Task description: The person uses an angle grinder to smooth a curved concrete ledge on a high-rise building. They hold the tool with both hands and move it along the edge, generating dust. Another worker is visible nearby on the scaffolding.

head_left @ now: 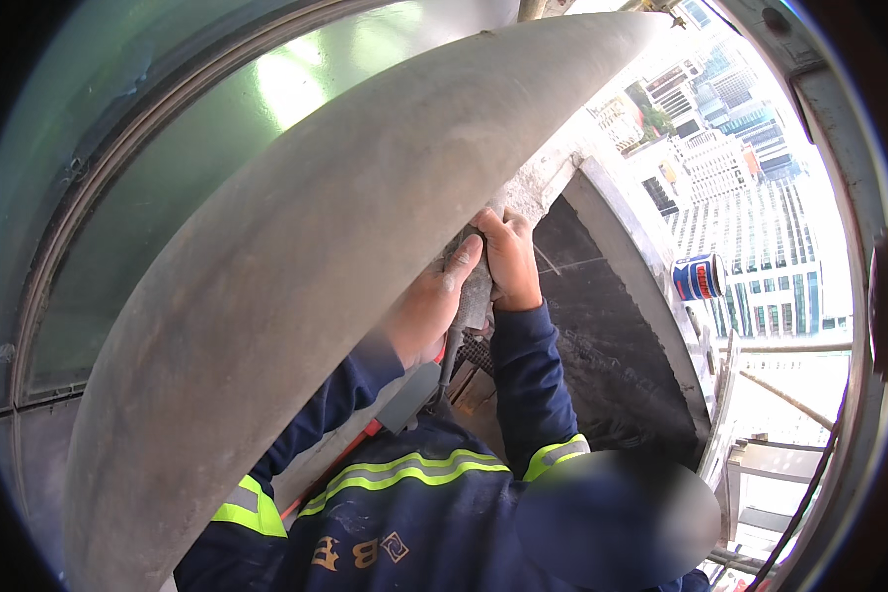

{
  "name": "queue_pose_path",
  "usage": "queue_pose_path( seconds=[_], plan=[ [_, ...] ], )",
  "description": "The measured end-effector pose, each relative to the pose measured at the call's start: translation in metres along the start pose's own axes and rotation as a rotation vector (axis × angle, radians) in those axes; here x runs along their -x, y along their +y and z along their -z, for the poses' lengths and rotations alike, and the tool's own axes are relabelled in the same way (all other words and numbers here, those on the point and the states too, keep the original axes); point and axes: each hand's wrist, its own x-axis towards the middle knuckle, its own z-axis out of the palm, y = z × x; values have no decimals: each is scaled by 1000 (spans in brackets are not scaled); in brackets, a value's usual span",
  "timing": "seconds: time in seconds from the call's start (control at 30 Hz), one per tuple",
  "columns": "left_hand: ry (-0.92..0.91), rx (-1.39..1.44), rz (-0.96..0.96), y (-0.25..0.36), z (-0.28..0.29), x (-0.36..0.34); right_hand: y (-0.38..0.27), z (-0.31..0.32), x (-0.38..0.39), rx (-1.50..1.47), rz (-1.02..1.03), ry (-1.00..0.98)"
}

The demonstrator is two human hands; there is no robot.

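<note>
A large grey curved panel (296,237), smooth and tapering to a point at the upper right, sweeps across the view. Against its right edge, my left hand (432,301) is closed around a dusty grey tool body (476,294). My right hand (509,259) grips the same body slightly higher and to the right. A dark cord (451,357) runs down from the tool toward my chest. The panel and my fingers hide the tool's working end, so its exact kind is not clear. Both arms wear dark blue sleeves with yellow-green reflective bands.
Green-tinted glass (197,148) in a dark frame lies behind the panel on the left. A dusty grey ledge (651,266) curves along the right, with a blue, white and red can (698,277) at its outer side. Metal poles (789,347) stand lower right. City buildings show far below.
</note>
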Motion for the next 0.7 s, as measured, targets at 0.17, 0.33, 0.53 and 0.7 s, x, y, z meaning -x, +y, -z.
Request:
queue_pose_path(
  seconds=[0.17, 0.33, 0.53, 0.7],
  plan=[
    [-13, 6, 66, 1, -1, 20, 2, -2, 14, -20, -1, -21],
    [-3, 1, 61, 1, 1, 30, 2, -11, 24, -72, -48, -17],
    [-7, -34, 48, 0, 2, 35, 4, -11, 29, -51, -47, -22],
    [2, -53, 54, 0, 1, 39, 5, -10, 31, -23, -54, -15]
  ],
)
